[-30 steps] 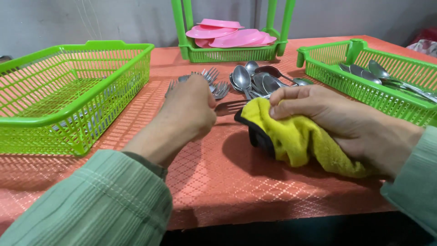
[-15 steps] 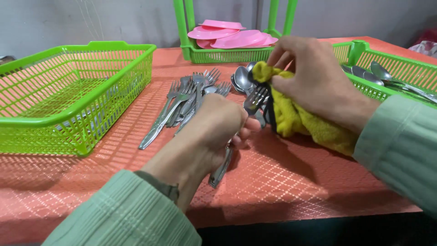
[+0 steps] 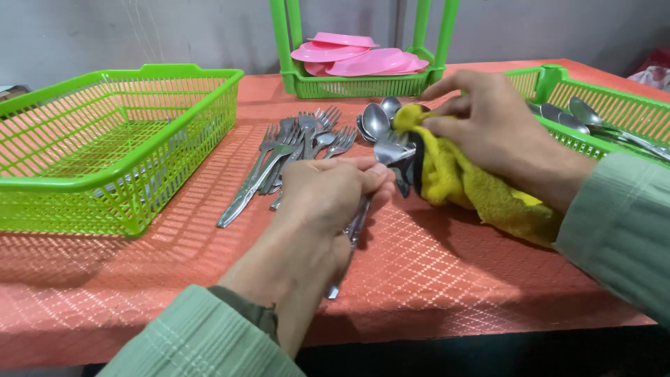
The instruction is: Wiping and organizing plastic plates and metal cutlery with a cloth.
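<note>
Orange table cover (image 3: 433, 279), woven diamond texture, grey wall behind. My left hand (image 3: 328, 199) is closed round a steel fork (image 3: 359, 220); handle sticks out below my palm, head mostly hidden by the cloth. My right hand (image 3: 492, 132) pinches a fuzzy yellow cloth (image 3: 464, 185) w/ dark edging onto the fork head, fingers tight. Loose forks (image 3: 286, 157) and spoons (image 3: 377, 122) lie just beyond. Green slotted plastic baskets (image 3: 118, 174) on both sides; right 1 cut off by frame edge. Pink plates (image 3: 356, 59) in rear rack.
</note>
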